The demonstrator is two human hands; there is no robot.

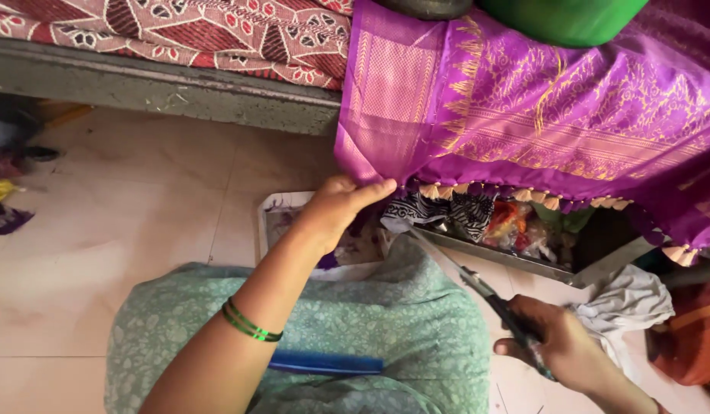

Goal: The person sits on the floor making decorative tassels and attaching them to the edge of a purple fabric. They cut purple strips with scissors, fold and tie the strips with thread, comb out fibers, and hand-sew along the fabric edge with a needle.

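Purple silk sari (539,115): gold woven border and motifs, draped over the bed edge, lower hem fringed with small peach tassels (516,193).

Left hand (336,208): raised to the sari's lower left corner; thumb and fingers pinched narrow on the hem. Green bangles (250,322) on the wrist.

Right hand (558,345): low at right, fingers closed around the handles of a pair of scissors (485,295). Blades point up and left toward the hem, well short of it; whether the blades are parted cannot be told.

Lap: pale green printed garment (386,322) across the person's knees, a blue comb (324,363) lying on it.

Bed: red patterned cover (202,31) above a grey frame edge (163,84).

Under the sari: a shallow tray (272,218) on the floor, partly behind the left hand; black-and-white printed cloth (439,211) and mixed coloured scraps (516,226) in a metal-rimmed box.

Floor: beige tiles (125,230); a white rag (627,303) beside the right hand; an orange cloth (692,337) at far right; scraps of fabric (2,192) at far left.

Top edge: a green rounded object (562,19) resting on the sari.
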